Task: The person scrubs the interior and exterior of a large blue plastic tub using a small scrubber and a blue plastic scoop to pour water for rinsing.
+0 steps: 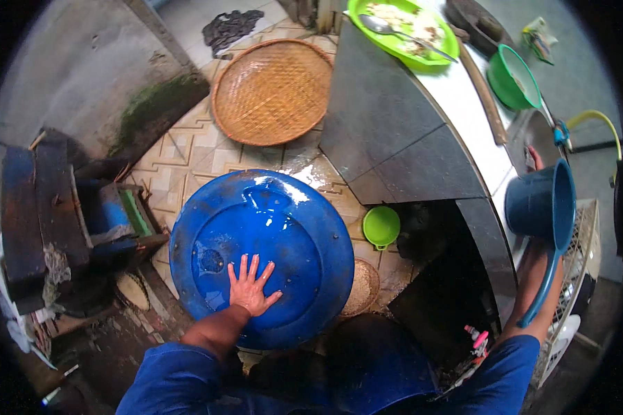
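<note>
My left hand [252, 290] lies flat with its fingers spread on a large round blue plastic lid [263, 325], which is wet and shiny. On the right, my arm is stretched forward along the counter. A dark blue water dipper [538, 207] covers most of my right hand [535, 159], with only a fingertip showing past its rim. The dipper appears held from behind, its mouth facing right and its long handle lying over my forearm.
A woven bamboo tray [273, 90] and a small green basin [381, 227] are on the tiled floor. On the white counter [450, 90] stand a green plate [394, 41] with food and a spoon, and a green bowl [513, 77]. A worn wooden structure [38, 214] stands left.
</note>
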### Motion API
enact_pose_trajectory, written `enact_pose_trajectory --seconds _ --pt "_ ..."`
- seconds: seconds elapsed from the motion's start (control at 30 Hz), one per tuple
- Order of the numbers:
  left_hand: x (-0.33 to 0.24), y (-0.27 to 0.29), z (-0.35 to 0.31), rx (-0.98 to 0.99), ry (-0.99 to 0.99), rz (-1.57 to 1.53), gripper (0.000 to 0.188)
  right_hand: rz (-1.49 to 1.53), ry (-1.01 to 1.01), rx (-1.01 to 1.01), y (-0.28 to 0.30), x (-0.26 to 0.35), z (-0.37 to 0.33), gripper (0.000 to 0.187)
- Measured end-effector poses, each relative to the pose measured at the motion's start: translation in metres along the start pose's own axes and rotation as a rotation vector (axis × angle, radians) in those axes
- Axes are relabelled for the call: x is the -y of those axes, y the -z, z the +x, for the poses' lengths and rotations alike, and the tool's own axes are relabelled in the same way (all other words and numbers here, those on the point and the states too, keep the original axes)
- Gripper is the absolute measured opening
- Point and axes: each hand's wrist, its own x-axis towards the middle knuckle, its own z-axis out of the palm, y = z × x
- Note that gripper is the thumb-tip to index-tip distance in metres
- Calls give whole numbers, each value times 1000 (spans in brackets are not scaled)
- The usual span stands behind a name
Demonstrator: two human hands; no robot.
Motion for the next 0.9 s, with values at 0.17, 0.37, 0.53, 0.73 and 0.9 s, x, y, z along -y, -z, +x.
enact_pose_trajectory --seconds 0.17,0.37,0.53,0.73,0.9 --pt "-4 -6 4 -2 0 -15 81 -140 -21 -31 26 3 -12 40" --pt "-8 -8 9 -3 -18 -55 81 -629 -63 -473 40 26 -66 37" --pt "1 -4 0 -27 -22 -66 81 -1126 -110 -919 55 41 -133 34" --pt "-2 -4 4 -2 -21 -80 79 -1291 189 -1464 -60 44 -208 33" --pt "3 -5 2 -100 -64 -111 80 -444 -65 -1091 -299 -75 -279 42"
